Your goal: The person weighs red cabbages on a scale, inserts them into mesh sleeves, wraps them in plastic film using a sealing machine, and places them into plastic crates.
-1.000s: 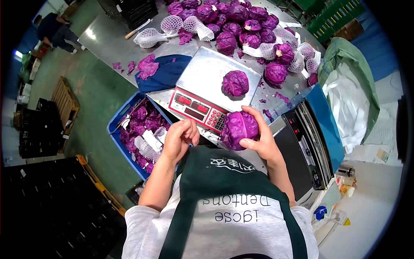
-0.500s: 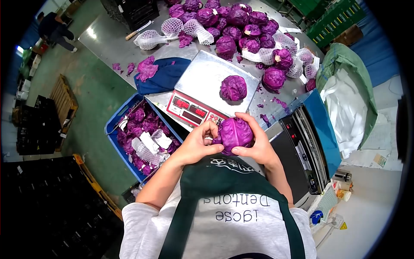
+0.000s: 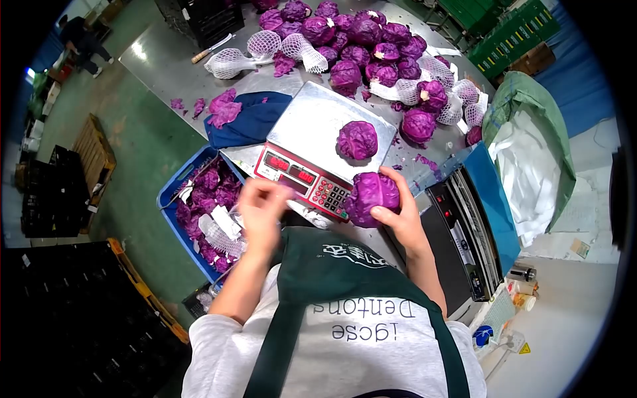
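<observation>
My right hand (image 3: 405, 215) grips a red cabbage (image 3: 373, 199) from its right side, just in front of the scale's keypad. Blurred by motion, my left hand (image 3: 261, 212) is over the right edge of the blue crate (image 3: 174, 219), its fingers pinched on what looks like a purple scrap of cabbage leaf (image 3: 285, 191). Another red cabbage (image 3: 357, 140) rests on the metal pan of the red-framed scale (image 3: 315, 119). Cabbage leaves and white netting lie inside the crate.
Several red cabbages (image 3: 365, 32) are heaped on the steel table (image 3: 166, 73), with white foam nets (image 3: 229, 63) and a knife (image 3: 212, 48) beside them. A blue cloth (image 3: 255, 116) lies left of the scale. A black-and-blue machine (image 3: 464, 225) stands at right, near a green sack (image 3: 531, 106).
My left hand has left the cabbage and swung left toward the crate, with a purple scrap at its fingertips. My right hand keeps the cabbage, now slightly higher and further right.
</observation>
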A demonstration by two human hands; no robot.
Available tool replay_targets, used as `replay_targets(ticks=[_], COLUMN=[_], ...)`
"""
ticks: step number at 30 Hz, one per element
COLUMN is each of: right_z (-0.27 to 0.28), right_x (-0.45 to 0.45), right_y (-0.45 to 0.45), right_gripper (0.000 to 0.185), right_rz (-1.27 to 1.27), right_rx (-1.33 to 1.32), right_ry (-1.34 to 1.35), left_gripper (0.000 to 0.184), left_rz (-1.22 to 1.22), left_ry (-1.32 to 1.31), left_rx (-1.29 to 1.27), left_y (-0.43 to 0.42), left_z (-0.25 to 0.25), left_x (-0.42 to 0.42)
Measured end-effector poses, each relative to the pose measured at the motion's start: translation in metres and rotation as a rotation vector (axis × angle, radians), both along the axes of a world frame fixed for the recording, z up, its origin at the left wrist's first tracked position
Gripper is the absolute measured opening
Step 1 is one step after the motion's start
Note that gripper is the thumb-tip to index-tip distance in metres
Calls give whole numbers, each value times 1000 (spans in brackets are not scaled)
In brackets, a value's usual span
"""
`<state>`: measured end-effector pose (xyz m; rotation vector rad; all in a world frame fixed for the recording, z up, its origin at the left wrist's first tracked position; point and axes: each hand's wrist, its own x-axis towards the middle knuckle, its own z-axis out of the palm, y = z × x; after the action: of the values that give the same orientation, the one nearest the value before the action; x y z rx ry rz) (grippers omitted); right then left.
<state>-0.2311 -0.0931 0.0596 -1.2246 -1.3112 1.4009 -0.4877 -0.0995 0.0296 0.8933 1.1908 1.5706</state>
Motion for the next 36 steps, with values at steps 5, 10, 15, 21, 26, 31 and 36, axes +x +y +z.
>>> replay_targets(ticks=[5,10,15,21,26,31,36], right_z=[-9,-26,-22,-37,-29,-26,-14], right_x=[6,-11,-36,-17,37,128,245], right_y=[2,5,3,-6,-39,-72,-61], right_gripper=[68,76,76,65,52,38,31], right_rz=[99,212,94,238,-92,-294,-472], right_rx=[-145,-577,-613,-456,-406,-263,8], right_ry=[635,1131,960,552,413,140,-182], left_gripper=[65,77,107,86,79,89,97], left_rz=[220,-315,-518,-606,-389,-733,-735], left_ry=[1159,276,538,324,851,887,695], left_rx=[-74,9,124,-34,325,169,66], left_y=[6,1,-2,39,117,170,180], left_z=[-21,9,30,19,-6,-41,-56], left_x=[-88,-35,45,44,33,22,16])
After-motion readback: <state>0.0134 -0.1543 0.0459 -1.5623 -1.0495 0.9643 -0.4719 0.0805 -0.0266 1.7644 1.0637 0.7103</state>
